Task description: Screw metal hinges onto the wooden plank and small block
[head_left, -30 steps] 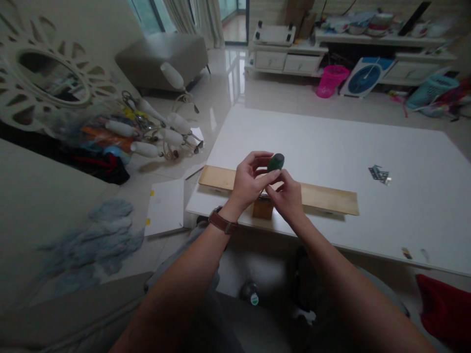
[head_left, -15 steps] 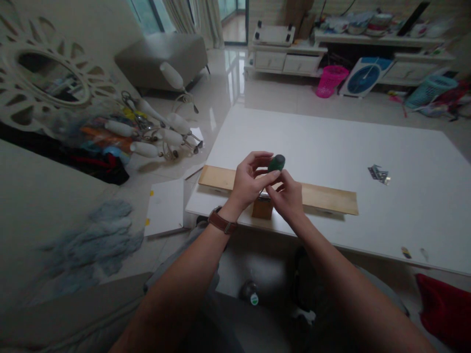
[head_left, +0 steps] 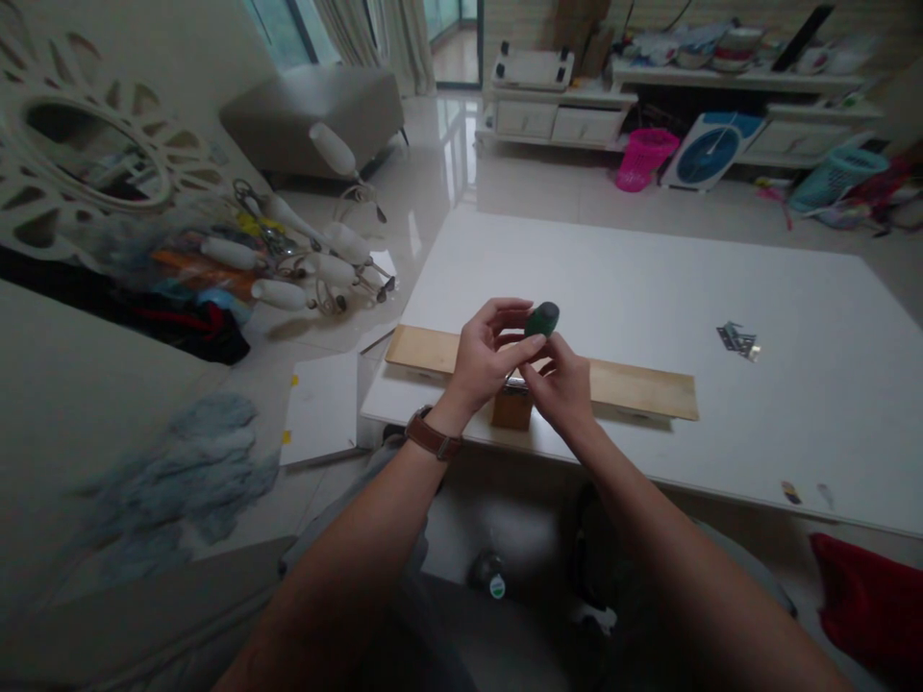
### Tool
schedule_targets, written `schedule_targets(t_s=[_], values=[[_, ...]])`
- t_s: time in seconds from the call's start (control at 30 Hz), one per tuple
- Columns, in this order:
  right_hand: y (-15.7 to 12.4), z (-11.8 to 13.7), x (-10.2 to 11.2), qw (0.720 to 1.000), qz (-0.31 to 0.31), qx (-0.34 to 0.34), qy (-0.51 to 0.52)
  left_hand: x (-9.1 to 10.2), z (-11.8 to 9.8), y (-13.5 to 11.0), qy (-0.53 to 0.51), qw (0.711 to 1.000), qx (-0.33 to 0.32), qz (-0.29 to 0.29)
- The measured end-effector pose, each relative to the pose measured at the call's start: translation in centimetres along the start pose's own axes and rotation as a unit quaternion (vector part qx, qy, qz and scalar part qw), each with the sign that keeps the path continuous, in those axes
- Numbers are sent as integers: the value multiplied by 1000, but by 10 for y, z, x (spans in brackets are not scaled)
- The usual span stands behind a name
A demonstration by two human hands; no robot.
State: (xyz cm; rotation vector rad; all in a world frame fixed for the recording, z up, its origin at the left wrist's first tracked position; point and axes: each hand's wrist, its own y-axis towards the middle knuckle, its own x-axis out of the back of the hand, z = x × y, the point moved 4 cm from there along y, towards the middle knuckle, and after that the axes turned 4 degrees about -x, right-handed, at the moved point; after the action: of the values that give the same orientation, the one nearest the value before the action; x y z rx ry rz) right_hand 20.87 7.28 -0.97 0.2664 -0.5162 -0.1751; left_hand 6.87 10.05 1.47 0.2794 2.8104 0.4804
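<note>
My left hand (head_left: 485,348), with a brown-strapped watch (head_left: 433,434) on its wrist, is closed around a screwdriver (head_left: 540,320) with a green handle and dark end. The handle points up and the tip is hidden by my fingers. Close against it, my right hand (head_left: 566,384) has its fingers pinched low by the shaft; what they grip is hidden. Under both hands a long wooden board (head_left: 641,386) lies across the front of the white table panel. A shiny metal piece (head_left: 516,383) rests at the top of a brown wooden block (head_left: 511,411) below my fingers.
Small metal parts (head_left: 738,340) lie on the white panel (head_left: 598,279) to the right. Two small items, one a dark and yellow piece (head_left: 791,492), are near its front edge. A lamp with white shades (head_left: 281,294) stands left, and a red object (head_left: 869,596) is at lower right.
Both hands keep the same grip at the same spot over the board. Only the camera view has shifted slightly.
</note>
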Motion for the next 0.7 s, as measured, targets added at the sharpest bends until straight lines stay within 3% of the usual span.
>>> schedule_targets(t_s=[0.37, 0.7], values=[[2, 3, -2, 1000, 22, 11, 12, 0, 2, 2, -8, 1000, -1, 0], [1, 1, -5, 999, 33, 8, -5, 3, -2, -1, 36, 999, -20, -36]])
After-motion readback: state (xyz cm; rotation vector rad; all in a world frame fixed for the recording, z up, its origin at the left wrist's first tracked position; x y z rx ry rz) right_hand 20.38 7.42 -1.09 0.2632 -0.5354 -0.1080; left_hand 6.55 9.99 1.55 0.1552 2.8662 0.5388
